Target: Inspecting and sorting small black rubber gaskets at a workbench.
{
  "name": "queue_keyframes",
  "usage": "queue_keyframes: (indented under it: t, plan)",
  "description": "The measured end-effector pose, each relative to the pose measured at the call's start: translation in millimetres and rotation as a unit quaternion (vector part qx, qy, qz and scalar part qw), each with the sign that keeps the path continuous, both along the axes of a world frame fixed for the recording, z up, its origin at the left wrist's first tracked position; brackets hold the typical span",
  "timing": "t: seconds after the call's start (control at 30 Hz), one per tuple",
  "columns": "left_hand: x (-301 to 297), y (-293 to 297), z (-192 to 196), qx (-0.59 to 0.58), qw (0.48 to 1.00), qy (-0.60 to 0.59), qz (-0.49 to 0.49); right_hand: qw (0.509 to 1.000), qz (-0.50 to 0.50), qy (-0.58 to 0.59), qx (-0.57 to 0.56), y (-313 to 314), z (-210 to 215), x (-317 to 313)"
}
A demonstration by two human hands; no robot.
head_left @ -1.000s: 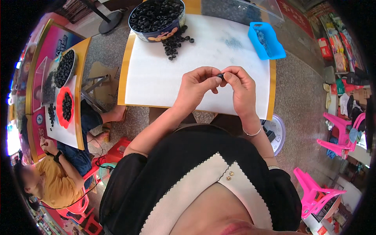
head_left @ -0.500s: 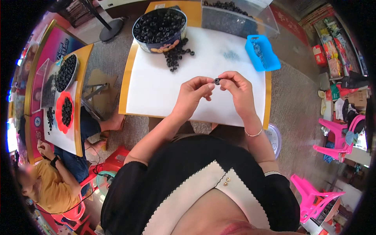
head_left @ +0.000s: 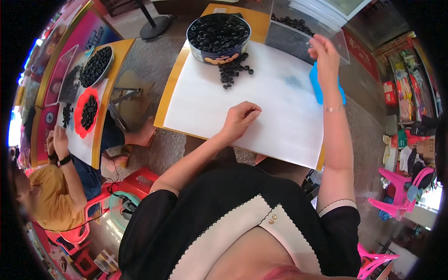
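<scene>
My left hand (head_left: 241, 120) rests over the white sheet (head_left: 200, 109) on the table, fingers curled and pressed together; what they hold, if anything, is hidden. My right hand (head_left: 325, 58) is raised at the front right of the clear plastic bin (head_left: 291, 44), its fingers bent and a little apart, with no ring visible in them. Black rings (head_left: 296, 23) lie inside that bin. Partly behind my right wrist stands a blue tray (head_left: 317, 86). At the far left of the sheet, a round tub (head_left: 205, 57) is heaped with small black rings; several loose black rings (head_left: 229, 72) lie before it.
To the left, a person in a yellow shirt (head_left: 58, 200) sits at another table with a red dish (head_left: 77, 112) and a bowl of black rings (head_left: 96, 67). A pink chair (head_left: 396, 186) stands on the right. A black stand base (head_left: 155, 28) is on the floor behind.
My hands have parted. The right one has moved up and right to the clear bin; the black ring held between both hands no longer shows. My left hand stays over the sheet, its fingers now curled.
</scene>
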State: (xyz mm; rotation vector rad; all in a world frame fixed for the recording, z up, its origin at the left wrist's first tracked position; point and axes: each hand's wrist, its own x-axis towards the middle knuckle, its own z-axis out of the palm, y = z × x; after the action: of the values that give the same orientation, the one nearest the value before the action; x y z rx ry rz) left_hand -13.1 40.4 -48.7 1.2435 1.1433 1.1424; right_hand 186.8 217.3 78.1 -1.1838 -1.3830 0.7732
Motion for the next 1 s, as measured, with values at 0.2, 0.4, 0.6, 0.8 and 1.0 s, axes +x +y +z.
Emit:
queue_keyframes:
  t: [0.2, 0.4, 0.6, 0.8, 1.0]
  plan:
    - [-16, 0, 1, 0.096, 0.986, 0.096, 0.094, 0.986, 0.108, -0.048, -0.115, -121, -65, -19]
    - [-70, 31, 15, 0.090, 0.922, 0.304, 0.224, 0.984, 0.071, -0.015, -0.163, -163, -111, -11]
    - [-62, 36, 10, 0.089, 0.914, 0.342, 0.200, 0.987, 0.073, -0.032, -0.142, -166, -117, -11]
    - [-70, 55, 12, 0.107, 0.898, 0.364, 0.223, 0.986, 0.087, -0.067, -0.123, -169, -113, -9]
    - [-68, 59, 14, 0.077, 0.901, 0.400, 0.151, 0.990, 0.079, -0.095, -0.068, -169, -114, -12]
